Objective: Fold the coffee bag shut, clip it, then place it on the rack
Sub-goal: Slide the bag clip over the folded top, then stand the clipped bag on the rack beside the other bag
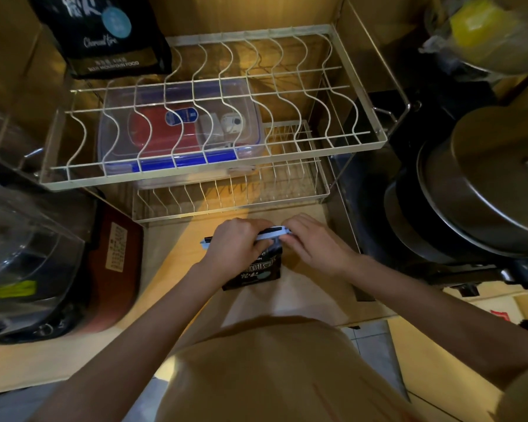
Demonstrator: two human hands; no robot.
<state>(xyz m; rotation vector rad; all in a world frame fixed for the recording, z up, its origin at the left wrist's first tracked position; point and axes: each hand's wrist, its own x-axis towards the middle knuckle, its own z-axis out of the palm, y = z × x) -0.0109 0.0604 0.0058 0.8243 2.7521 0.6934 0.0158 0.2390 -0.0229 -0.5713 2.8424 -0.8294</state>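
Observation:
A small black coffee bag [256, 271] lies on the wooden counter just in front of the wire rack [214, 138]. Across its folded top runs a long pale-blue sealing clip [272, 236]. My left hand [237, 243] presses on the clip's left part and the bag's top. Over at the clip's right end, my right hand [313, 243] pinches it with the fingertips. The bag's upper edge is hidden under both hands. A second, larger black coffee bag [104, 35] stands on the rack's back left corner.
A clear plastic box with a blue latch [180, 132] sits under the rack's upper tier. Stacked metal pots [482, 190] crowd the right side. A glass container [22, 254] and a dark red box [116, 254] stand at the left.

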